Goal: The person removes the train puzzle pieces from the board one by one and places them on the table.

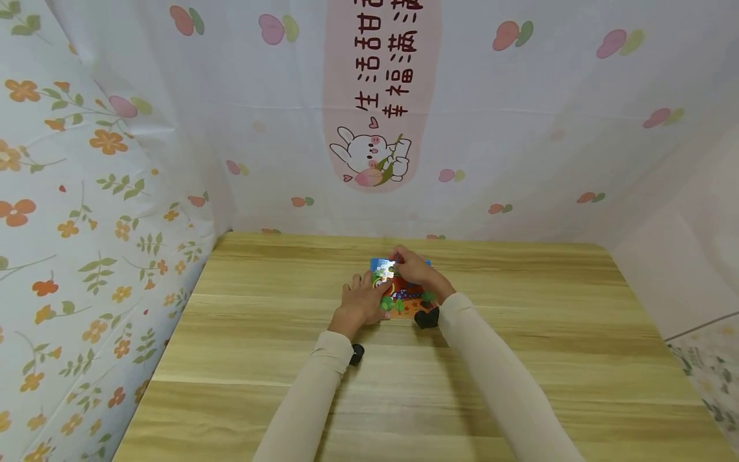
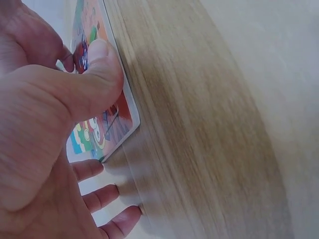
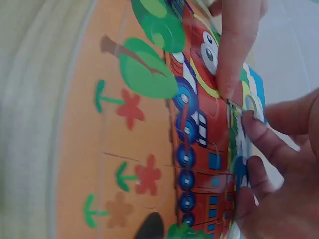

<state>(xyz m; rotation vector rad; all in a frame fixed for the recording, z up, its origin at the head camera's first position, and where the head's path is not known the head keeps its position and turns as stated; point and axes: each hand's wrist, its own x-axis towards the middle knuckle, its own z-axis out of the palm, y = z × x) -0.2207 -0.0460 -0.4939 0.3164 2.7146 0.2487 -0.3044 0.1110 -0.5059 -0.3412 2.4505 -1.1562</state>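
Observation:
A colourful jigsaw puzzle with a red cartoon train lies flat on the wooden table. On its left side rests my left hand; the thumb lies across the puzzle's face and the other fingers spread past its edge. My right hand is at the upper part of the picture. Its thumb and finger pinch a small puzzle piece at the puzzle's top edge, close to a left-hand fingertip. Fingers partly cover the piece, so whether it is seated cannot be told.
The wooden table extends around the puzzle on all sides. A white patterned cloth hangs behind its far edge, and a floral cloth hangs at the left. Black wrist devices sit close above the tabletop.

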